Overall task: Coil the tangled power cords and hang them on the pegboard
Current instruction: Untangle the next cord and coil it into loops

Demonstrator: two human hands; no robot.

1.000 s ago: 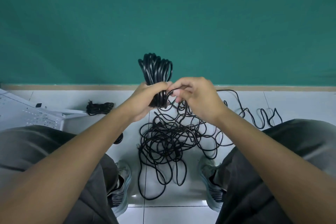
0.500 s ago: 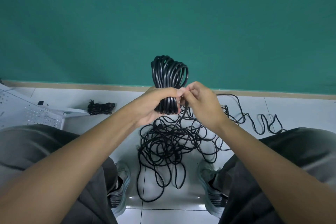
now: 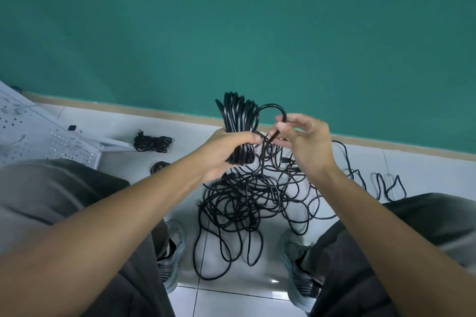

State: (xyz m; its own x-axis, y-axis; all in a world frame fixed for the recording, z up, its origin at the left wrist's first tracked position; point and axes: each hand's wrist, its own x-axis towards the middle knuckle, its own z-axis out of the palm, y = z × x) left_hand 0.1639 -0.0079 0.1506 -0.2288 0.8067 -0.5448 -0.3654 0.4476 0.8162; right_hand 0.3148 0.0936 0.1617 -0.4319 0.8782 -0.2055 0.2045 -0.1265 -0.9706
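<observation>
My left hand (image 3: 226, 152) grips a thick coil of black power cord (image 3: 238, 117) around its middle, the loops sticking up above my fist. My right hand (image 3: 305, 140) pinches a loose stretch of the same cord (image 3: 273, 107), which arches over from the coil's top to my fingertips. Below both hands a tangled heap of black cord (image 3: 247, 203) lies on the white tiled floor between my feet. A white pegboard (image 3: 38, 136) lies at the far left.
Two small bundled cords (image 3: 152, 143) (image 3: 159, 166) lie on the floor by the pegboard's edge. A wavy cord tail (image 3: 386, 185) runs off to the right. A green wall with a tan skirting rises behind. My knees and shoes flank the heap.
My right hand has drawn away to the right of the coil, pulling out a loop of cord that now arches over the coil's top. The coil has tilted slightly.
</observation>
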